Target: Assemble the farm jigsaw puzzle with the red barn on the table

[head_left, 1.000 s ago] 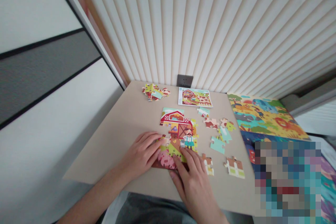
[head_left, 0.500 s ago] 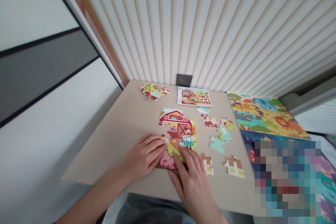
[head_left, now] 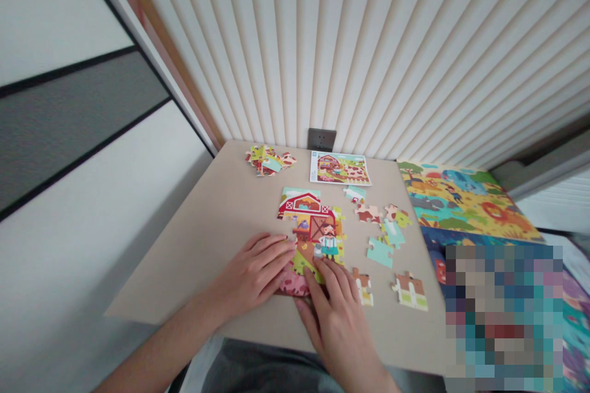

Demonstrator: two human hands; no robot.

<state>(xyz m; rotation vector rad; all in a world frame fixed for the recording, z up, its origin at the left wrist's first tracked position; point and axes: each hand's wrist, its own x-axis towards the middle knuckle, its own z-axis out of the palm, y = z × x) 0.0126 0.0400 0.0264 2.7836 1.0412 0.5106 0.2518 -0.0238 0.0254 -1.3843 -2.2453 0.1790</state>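
The partly joined jigsaw puzzle (head_left: 306,221) lies flat on the table, showing a red barn, a figure in a turquoise apron and pink pigs. My left hand (head_left: 253,270) rests along its left edge, fingers stretched out and fingertips on the pieces there. Over the lower right part lies my right hand (head_left: 338,307), open, its fingers spread on the green and pink area. Both hands hide some of the pieces beneath them. Just right of my right hand, a brown-and-white puzzle piece (head_left: 365,288) is partly covered.
Loose pieces lie to the right, among them a light blue piece (head_left: 380,252) and a brown fence piece (head_left: 410,290). A pile of pieces (head_left: 267,161) sits at the back left, near the picture card (head_left: 340,169). Finished animal puzzles (head_left: 461,199) are beyond the table's right edge.
My left fingertips have shifted slightly up and inward, covering a small patch of the puzzle's left edge that showed before. My right hand stays nearly still.
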